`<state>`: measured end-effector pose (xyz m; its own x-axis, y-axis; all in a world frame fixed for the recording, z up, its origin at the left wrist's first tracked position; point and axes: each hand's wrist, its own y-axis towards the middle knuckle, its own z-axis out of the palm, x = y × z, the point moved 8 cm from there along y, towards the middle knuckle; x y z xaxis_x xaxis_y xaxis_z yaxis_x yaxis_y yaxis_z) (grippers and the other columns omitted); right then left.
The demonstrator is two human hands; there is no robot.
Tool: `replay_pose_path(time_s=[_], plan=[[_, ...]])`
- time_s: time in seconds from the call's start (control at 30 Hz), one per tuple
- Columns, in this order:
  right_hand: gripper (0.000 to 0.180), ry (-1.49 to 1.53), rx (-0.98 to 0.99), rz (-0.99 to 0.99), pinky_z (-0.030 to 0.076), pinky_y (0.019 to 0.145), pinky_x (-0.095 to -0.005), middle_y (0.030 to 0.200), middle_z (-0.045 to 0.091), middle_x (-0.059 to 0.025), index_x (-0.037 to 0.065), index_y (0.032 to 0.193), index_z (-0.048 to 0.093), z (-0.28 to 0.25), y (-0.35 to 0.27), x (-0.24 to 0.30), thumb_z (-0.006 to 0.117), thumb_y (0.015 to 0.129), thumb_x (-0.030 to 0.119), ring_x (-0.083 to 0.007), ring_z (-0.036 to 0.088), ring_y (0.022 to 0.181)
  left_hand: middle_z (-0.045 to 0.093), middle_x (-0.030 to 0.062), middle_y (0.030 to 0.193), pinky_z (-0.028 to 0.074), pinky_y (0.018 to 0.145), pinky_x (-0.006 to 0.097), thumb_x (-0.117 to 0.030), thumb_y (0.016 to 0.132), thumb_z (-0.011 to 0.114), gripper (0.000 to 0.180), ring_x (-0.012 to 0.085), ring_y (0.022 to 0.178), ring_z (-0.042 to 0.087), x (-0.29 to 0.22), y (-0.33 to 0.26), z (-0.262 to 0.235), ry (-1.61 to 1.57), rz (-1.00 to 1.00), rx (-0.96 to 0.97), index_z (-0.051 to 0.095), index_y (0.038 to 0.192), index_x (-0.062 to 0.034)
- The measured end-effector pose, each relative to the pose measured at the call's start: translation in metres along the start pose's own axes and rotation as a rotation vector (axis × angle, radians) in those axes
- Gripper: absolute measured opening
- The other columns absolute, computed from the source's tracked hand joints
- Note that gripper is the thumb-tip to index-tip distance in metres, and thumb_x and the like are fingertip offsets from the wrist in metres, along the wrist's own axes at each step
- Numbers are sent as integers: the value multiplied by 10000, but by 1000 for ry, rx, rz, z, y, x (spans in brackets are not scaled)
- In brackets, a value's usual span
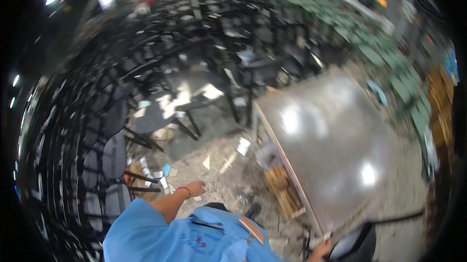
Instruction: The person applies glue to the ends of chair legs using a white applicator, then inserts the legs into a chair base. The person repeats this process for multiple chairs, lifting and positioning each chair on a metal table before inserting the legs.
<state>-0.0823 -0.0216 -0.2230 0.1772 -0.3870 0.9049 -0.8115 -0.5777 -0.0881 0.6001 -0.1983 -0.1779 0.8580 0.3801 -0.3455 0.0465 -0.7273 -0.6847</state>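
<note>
A blue shirt is seen nearest, at six o'clock; the hands are held well apart; the left hand is held above the littered floor at seven o'clock, its grip too blurred to tell; the right hand is placed at five o'clock, by the near corner of the shiny-topped table, which is set between three and four; whether anything is clamped there cannot be told; a black seat is seen just beside.

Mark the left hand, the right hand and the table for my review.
Left hand (pixel 196 188): head view, on the back of the hand.
Right hand (pixel 321 249): head view, mid-hand.
Table (pixel 323 140): head view, on its bare top.
</note>
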Motion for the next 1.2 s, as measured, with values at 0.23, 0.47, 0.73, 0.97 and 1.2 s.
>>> replay_pose_path(time_s=[0.23,0.47,0.73,0.97,1.2], plan=[[278,-621,-304,84,521,787,-368,877,691,-200,-44,1044,668,35,13,72,556,814,65,-271,655,838,640,225,1198,458,986,397,-360,807,630,540,350,1137,602,26,11,-25,-141,-48,-51,610,1252,-55],[270,-735,-461,-201,522,787,-372,875,692,-203,-39,1028,675,103,-4,175,575,801,67,-278,658,839,694,192,1067,497,929,388,-278,821,661,400,304,1043,658,134,37,-73,-499,-203,-140,668,1128,-22],[260,-682,-3,-617,524,789,-376,872,692,-207,-34,1009,684,377,-83,278,596,787,70,-285,661,840,719,181,860,498,898,408,-395,902,541,471,336,923,684,301,96,-173,-389,-442,-131,700,942,47],[231,-628,897,-322,527,714,-374,822,686,-192,-12,962,694,657,-207,289,574,790,84,-266,667,761,701,222,911,488,900,432,-433,957,432,533,377,949,660,342,172,-293,-840,-268,-348,713,921,19],[180,-683,1219,-359,452,491,-314,722,633,-78,9,962,641,841,-246,279,552,869,135,-158,588,607,675,262,1008,466,942,454,-470,964,455,550,397,1029,631,414,235,-379,-552,-323,-341,649,1116,22]])
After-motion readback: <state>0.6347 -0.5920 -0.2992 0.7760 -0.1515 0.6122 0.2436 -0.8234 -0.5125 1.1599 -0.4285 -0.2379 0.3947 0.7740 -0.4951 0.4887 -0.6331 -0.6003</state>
